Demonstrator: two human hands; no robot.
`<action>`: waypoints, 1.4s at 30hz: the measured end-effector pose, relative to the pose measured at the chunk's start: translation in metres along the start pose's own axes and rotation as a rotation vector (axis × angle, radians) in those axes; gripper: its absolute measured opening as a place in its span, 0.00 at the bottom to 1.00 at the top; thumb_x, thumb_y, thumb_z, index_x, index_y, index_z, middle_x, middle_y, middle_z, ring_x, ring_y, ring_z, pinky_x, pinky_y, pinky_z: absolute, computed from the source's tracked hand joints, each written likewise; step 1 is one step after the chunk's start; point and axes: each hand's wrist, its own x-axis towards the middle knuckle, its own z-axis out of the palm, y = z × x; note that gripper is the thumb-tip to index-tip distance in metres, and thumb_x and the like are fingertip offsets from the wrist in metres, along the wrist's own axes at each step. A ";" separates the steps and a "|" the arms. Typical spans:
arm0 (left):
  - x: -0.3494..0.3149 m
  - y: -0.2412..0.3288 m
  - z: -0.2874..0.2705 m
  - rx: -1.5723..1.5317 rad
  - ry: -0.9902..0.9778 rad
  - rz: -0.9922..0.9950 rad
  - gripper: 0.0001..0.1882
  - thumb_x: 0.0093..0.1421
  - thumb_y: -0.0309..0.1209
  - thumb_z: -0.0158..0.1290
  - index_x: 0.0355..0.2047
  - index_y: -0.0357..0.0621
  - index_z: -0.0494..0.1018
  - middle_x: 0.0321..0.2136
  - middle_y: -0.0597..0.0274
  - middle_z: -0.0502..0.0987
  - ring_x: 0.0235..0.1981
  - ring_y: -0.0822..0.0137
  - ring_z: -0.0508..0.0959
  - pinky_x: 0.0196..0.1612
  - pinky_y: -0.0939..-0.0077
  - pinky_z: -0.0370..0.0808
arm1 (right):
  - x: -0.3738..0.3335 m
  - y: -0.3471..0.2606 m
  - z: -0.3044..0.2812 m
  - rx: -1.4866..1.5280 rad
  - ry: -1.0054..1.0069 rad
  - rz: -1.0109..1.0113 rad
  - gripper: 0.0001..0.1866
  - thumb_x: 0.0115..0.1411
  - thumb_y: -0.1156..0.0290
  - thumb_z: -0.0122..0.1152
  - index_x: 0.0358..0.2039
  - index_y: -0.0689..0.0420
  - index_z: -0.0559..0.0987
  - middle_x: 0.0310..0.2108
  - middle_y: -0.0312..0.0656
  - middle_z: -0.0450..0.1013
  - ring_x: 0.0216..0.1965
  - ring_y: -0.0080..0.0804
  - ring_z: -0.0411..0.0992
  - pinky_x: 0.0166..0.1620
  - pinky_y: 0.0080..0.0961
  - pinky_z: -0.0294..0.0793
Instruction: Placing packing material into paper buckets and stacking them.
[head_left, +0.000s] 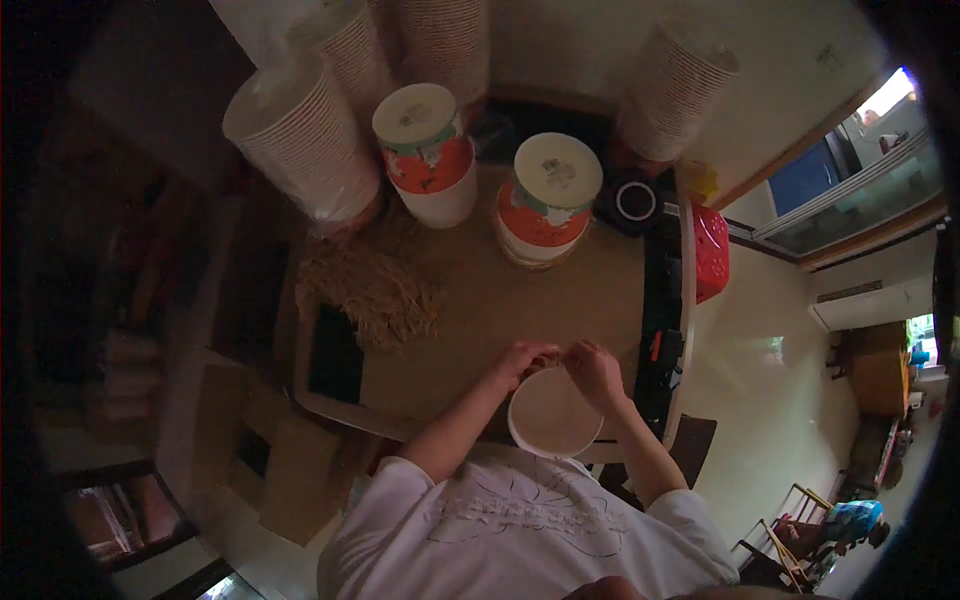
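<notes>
A white round paper tub (556, 414) is tilted against my body at the table's near edge, its open mouth facing up. My left hand (528, 362) and my right hand (594, 376) meet at its far rim, fingers closed in a pinch. Whatever small thing lies between the fingertips is too dim to make out. On the brown tabletop (480, 290), a loose heap of tan fibre strands (385, 290) lies left of my hands. Beyond them stand two lidded tubs with orange and green print, a left one (432, 175) and a right one (545, 220).
Tall stacks of nested white tubs stand at the back left (295, 140) and back right (675, 95). A black round device (633, 203) and a red plastic basket (711, 253) are at the right. An orange-and-black tool (657, 347) lies along the right edge. Another person (850, 522) is far right.
</notes>
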 end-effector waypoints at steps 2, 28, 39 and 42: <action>-0.005 0.004 0.006 0.042 0.015 0.005 0.10 0.49 0.35 0.52 0.27 0.42 0.74 0.20 0.66 0.72 0.18 0.77 0.68 0.20 0.86 0.65 | -0.003 0.000 -0.001 0.069 0.039 -0.001 0.02 0.46 0.74 0.53 0.22 0.57 0.73 0.24 0.44 0.69 0.28 0.40 0.69 0.31 0.29 0.69; 0.003 0.001 -0.009 0.286 -0.059 0.107 0.10 0.53 0.35 0.49 0.31 0.42 0.74 0.24 0.68 0.73 0.21 0.79 0.70 0.22 0.86 0.66 | 0.006 0.009 0.005 0.288 -0.011 0.029 0.08 0.44 0.70 0.62 0.21 0.60 0.73 0.20 0.45 0.69 0.22 0.35 0.69 0.25 0.25 0.67; 0.017 -0.006 -0.023 0.340 -0.125 0.134 0.08 0.51 0.33 0.53 0.29 0.44 0.74 0.22 0.70 0.73 0.22 0.79 0.69 0.26 0.86 0.65 | 0.015 0.010 -0.005 0.392 -0.127 -0.021 0.08 0.44 0.71 0.62 0.21 0.61 0.73 0.17 0.43 0.69 0.20 0.25 0.68 0.24 0.23 0.67; 0.013 -0.003 -0.015 0.298 -0.063 0.069 0.07 0.51 0.33 0.52 0.28 0.43 0.74 0.22 0.70 0.72 0.23 0.79 0.70 0.26 0.85 0.67 | 0.015 0.013 -0.004 0.356 -0.149 0.030 0.07 0.45 0.72 0.61 0.22 0.61 0.73 0.17 0.42 0.70 0.20 0.23 0.68 0.24 0.22 0.67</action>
